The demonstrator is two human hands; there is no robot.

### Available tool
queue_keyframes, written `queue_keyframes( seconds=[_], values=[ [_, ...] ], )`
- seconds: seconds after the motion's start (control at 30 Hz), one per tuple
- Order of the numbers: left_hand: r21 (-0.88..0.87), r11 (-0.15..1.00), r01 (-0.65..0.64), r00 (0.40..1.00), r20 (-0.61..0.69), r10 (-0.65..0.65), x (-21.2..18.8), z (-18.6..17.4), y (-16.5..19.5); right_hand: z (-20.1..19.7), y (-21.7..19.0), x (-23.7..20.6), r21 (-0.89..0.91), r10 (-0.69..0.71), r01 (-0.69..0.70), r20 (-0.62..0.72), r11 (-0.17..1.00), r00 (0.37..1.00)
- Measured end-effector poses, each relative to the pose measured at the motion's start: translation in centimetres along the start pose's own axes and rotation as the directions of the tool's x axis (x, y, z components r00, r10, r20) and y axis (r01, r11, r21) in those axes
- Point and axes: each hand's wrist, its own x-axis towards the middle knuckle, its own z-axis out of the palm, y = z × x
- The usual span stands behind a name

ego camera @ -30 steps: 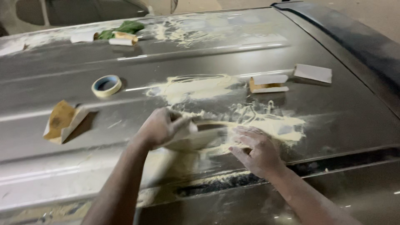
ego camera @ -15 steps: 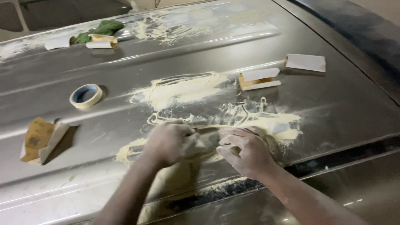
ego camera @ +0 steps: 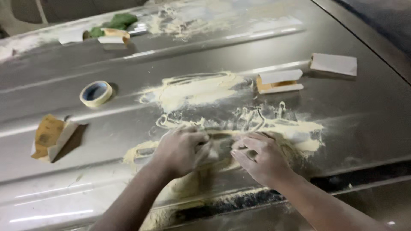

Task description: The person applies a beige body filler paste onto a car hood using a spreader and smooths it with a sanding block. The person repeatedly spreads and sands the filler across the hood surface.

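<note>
Both hands (ego camera: 222,152) on dusty metal panel (ego camera: 171,55) (tape roll (ego camera: 96,93) apart)

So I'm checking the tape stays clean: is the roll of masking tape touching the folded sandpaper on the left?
Apart. The head view shows the roll of masking tape and the folded sandpaper separated by bare metal panel.

On the panel (ego camera: 351,124), the left hand (ego camera: 182,149) and right hand (ego camera: 259,158) lie side by side on a filler patch (ego camera: 274,126). From the hands, the tape roll (ego camera: 96,93) sits at ten o'clock, folded sandpaper (ego camera: 50,137) at nine. A block (ego camera: 279,81) lies at one o'clock, a sheet (ego camera: 334,64) beyond it at two, and a cloth (ego camera: 115,21) far off at eleven.
</note>
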Motion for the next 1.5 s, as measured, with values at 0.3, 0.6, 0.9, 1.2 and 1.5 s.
queue_keyframes(
  seconds=[0.3, 0.6, 0.9, 1.2, 1.5],
  values=[
    [0.007, 1.0, -0.018, 0.999, -0.033, 0.018, 0.5, -0.2, 0.8, 0.0, -0.1, 0.4, -0.099, -0.312, 0.3, -0.139, 0.949, 0.94],
    [0.108, 0.983, 0.148, 0.983, 0.092, -0.158, -0.2, -1.6, 0.8, -1.0, 0.4, 1.2, 0.016, 0.013, -0.012, -0.093, 1.0, 0.996],
    [-0.036, 0.983, 0.181, 0.982, 0.064, -0.179, 0.8, 1.8, -3.2, -1.5, 1.4, 1.3, 0.075, 0.011, -0.001, -0.134, 0.997, 0.991],
    [-0.767, 0.638, 0.071, 0.824, -0.316, -0.471, -7.5, 0.3, -7.8, -1.0, -0.2, 0.6, -0.228, -0.281, 0.29, 0.072, 0.929, 0.957],
    [-0.877, 0.014, -0.481, 0.481, -0.277, -0.832, -16.2, 7.6, -9.6, 6.5, -10.2, 1.8, -0.416, -0.123, 0.475, 0.638, 0.776, 0.76]
  ],
)
